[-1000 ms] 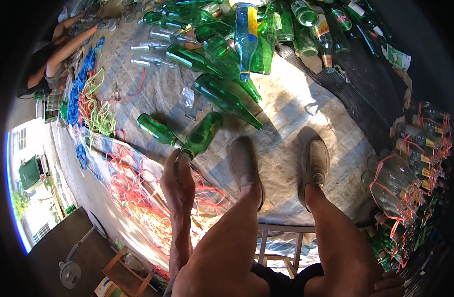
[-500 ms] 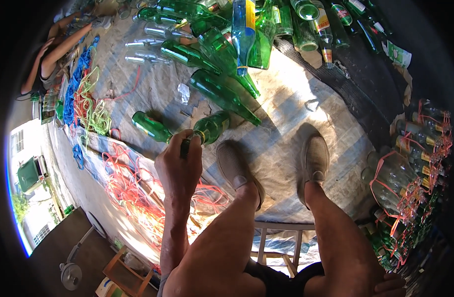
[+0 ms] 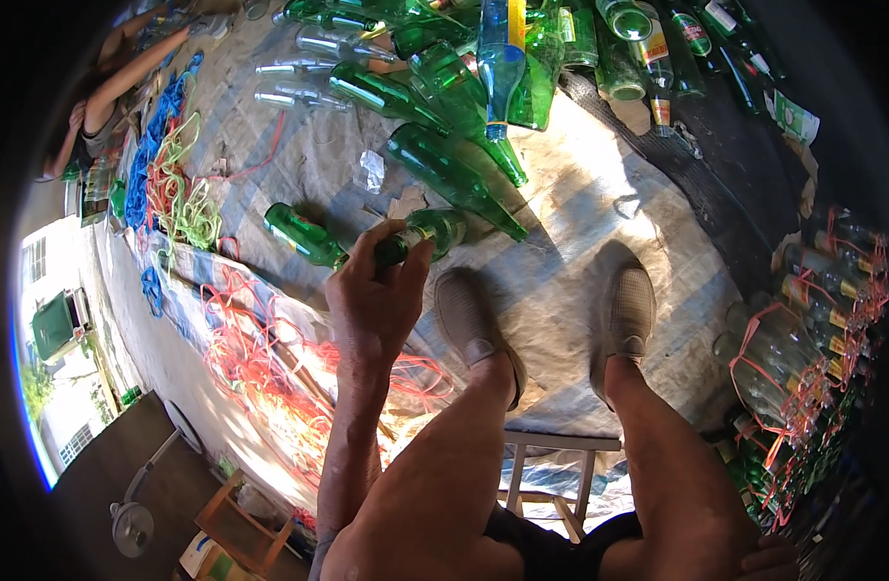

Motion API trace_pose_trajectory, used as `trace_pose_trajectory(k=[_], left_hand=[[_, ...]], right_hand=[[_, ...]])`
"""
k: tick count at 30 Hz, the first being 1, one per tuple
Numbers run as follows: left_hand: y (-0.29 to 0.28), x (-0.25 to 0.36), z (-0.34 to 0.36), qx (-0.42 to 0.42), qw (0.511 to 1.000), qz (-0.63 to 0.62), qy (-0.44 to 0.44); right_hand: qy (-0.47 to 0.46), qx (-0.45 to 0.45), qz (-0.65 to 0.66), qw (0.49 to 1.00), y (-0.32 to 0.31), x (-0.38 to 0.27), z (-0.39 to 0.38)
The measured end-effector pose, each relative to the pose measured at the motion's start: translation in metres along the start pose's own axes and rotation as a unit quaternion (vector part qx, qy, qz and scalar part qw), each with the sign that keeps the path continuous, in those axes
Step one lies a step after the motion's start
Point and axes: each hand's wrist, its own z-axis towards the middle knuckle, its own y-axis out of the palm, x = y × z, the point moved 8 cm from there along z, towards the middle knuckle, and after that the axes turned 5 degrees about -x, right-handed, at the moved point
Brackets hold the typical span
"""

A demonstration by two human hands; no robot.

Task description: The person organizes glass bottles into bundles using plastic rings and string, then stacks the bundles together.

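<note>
My left hand (image 3: 372, 300) is closed round a green glass bottle (image 3: 437, 229), thumb and fingers on its near part. The bottle lies tilted low over the ground sheet, its body pointing away to the right. Just left of it a second green bottle (image 3: 302, 235) lies on the sheet, its near end by my fingers. A larger green bottle (image 3: 454, 179) lies farther off, neck toward my left shoe. At the lower right edge my right hand (image 3: 769, 555) rests against my right leg, dim and partly cut off, its fingers laid along it and nothing visible in them.
A pile of green bottles (image 3: 386, 97) with a blue bottle (image 3: 503, 73) fills the far side. Tangled red strings (image 3: 260, 339) lie at left, a wooden stool (image 3: 551, 443) below me. Tied bundles of clear bottles (image 3: 779, 353) stand at right. Another person's arm (image 3: 135, 77) reaches in at far left.
My left hand has moved slightly forward and right on the green bottle, its fingers now farther along it. The whole view has shifted a little. My right hand stays at my leg.
</note>
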Motion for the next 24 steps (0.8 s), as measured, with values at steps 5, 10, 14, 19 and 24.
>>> trace_pose_trajectory(k=[5, 10, 14, 19, 24], left_hand=[[0.012, -0.008, -0.004, -0.060, 0.998, -0.036, 0.001], [0.016, -0.038, -0.011, -0.054, 0.996, -0.071, 0.017], [0.025, -0.060, -0.010, -0.068, 0.994, -0.079, 0.009], [0.039, -0.099, -0.021, -0.050, 0.994, -0.095, -0.036], [0.062, -0.111, -0.034, -0.072, 0.990, -0.098, -0.066]], right_hand=[[0.003, -0.034, 0.019, 0.999, 0.007, 0.003, 0.006], [0.026, -0.109, 0.073, 0.991, 0.012, 0.019, 0.020], [0.167, -0.226, 0.145, 0.949, 0.034, 0.071, 0.028], [0.324, -0.461, 0.109, 0.819, 0.170, 0.205, -0.027], [0.083, -0.549, -0.076, 0.828, 0.305, 0.241, -0.063]])
